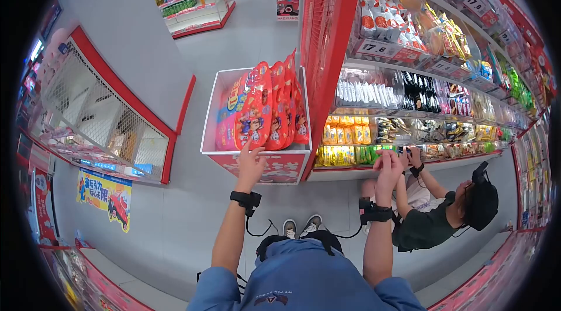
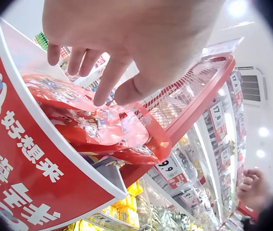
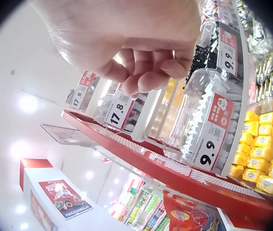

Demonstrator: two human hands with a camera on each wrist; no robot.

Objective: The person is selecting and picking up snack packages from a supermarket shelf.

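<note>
Red snack bags (image 1: 255, 106) stand in a white-rimmed display box (image 1: 211, 113) in the head view. My left hand (image 1: 251, 166) is over the box's front rim, its fingers by the lower ends of the bags; whether they touch is unclear. In the left wrist view, that hand (image 2: 131, 43) has its fingers extended and apart above the red bags (image 2: 103, 127), holding nothing. Raised in front of the snack shelves, my right hand (image 1: 388, 175) is away from the box. The right wrist view shows this hand (image 3: 131, 48) with fingers loosely curled and nothing held.
A red mesh panel (image 1: 322, 48) stands between the box and the stocked shelves (image 1: 374, 113). At right, a person in a dark cap and dark green shirt (image 1: 428, 228) reaches toward the lower shelf. A red-edged white cabinet (image 1: 170, 156) stands at left.
</note>
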